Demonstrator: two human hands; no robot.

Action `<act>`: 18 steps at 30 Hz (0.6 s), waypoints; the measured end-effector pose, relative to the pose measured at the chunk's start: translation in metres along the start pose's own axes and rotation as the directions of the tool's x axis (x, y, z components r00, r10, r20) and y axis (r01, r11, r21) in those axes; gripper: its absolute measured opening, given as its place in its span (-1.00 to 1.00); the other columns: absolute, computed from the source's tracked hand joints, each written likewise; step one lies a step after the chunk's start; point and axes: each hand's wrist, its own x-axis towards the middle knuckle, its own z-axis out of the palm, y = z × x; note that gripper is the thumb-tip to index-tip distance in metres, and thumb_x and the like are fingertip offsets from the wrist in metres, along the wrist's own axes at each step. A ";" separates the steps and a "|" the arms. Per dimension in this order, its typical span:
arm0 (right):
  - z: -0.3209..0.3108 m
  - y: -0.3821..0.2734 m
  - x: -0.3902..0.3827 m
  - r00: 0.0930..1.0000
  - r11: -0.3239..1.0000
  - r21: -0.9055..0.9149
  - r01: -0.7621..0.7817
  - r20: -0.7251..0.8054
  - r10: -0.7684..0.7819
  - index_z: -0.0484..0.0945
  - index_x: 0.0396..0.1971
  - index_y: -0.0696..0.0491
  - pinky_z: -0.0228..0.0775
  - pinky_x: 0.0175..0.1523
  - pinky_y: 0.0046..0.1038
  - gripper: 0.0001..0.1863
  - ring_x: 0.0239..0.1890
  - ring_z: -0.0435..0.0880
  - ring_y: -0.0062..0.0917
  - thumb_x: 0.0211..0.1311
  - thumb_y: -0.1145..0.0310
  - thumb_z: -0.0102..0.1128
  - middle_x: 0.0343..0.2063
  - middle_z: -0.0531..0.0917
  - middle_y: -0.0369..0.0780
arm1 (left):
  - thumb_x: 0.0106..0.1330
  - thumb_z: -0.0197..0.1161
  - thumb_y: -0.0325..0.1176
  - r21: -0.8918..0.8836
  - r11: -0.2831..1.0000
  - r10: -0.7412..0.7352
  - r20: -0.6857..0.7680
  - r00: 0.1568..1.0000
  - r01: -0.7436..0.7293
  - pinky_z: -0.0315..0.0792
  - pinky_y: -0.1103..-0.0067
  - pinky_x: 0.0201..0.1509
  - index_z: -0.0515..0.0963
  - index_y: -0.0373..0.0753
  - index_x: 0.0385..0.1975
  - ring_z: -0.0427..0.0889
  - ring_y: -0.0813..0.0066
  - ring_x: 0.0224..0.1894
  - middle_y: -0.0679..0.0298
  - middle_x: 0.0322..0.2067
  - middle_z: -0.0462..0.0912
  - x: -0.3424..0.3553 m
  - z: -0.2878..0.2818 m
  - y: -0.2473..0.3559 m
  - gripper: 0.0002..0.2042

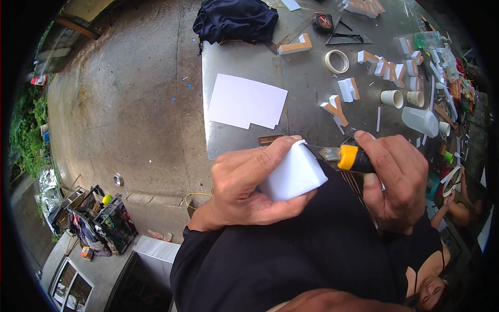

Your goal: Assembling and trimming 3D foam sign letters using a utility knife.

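Head view: a white block (295,174) with smooth, flat faces sits near the middle, raised in front of the person's dark clothing (280,249), a thin white strip lifting along its upper edge. From the block's 9 o'clock the left hand (254,182) pinches it, thumb along the top and fingers curled beneath. At 3 o'clock the right hand (396,179) is wrapped around the handle of a cutter (349,157), black with a yellow collar; its blade points back toward the block's top edge, though whether the two touch I cannot tell. Beyond the hands spreads a grey metal tabletop (304,99). On it, at 11 o'clock from the block, lies a white sheet (247,101) with a notched lower edge. Near 1 o'clock are a Y-shaped piece (334,108), white with a brown face, then a tape roll (328,61) lying flat. Around 2 o'clock stand a pale cup (391,99) and a translucent tub (420,121). Farther out toward 12 o'clock are an L-shaped piece (295,46) and a tape measure (323,23), with a dark blue cloth (236,22) bunched at 11 o'clock. Off the tabletop, concrete floor (119,104) stretches toward 10 o'clock, and another person (429,255) shows at 4 o'clock.
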 end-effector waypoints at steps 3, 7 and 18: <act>0.002 0.000 0.000 1.000 1.000 0.001 -0.008 -0.007 0.008 0.63 0.04 0.25 0.39 -0.42 -0.28 -0.46 -0.52 0.53 -0.33 -0.01 0.38 0.17 -0.49 0.52 -0.18 | -0.11 0.58 -0.30 -0.036 0.999 -0.029 0.012 1.000 0.029 0.64 0.56 -0.32 0.64 -0.57 -0.05 0.82 0.31 -0.41 -0.01 -0.42 0.76 0.002 -0.001 0.003 -0.40; -0.001 -0.003 -0.001 0.997 0.998 0.009 -0.066 0.035 0.066 0.62 0.03 0.27 0.40 -0.35 -0.22 -0.48 -0.47 0.55 -0.24 0.01 0.40 0.11 -0.46 0.54 -0.10 | -0.10 0.61 -0.39 -0.059 0.995 -0.074 0.022 0.997 0.075 0.65 0.54 -0.28 0.63 -0.55 -0.02 0.83 0.28 -0.36 -0.02 -0.39 0.78 0.002 -0.001 0.004 -0.41; 0.025 0.024 -0.035 0.840 0.801 0.351 -0.486 -0.067 0.539 0.51 0.14 0.31 0.48 -0.09 -0.33 -0.57 -0.30 0.56 -0.38 0.41 0.35 -0.04 -0.31 0.57 -0.12 | -0.01 0.54 -0.37 -0.177 0.983 -0.065 -0.077 0.995 0.050 0.67 0.44 -0.14 0.50 -0.65 0.16 0.80 0.24 -0.18 -0.15 -0.24 0.74 -0.014 -0.011 -0.012 -0.29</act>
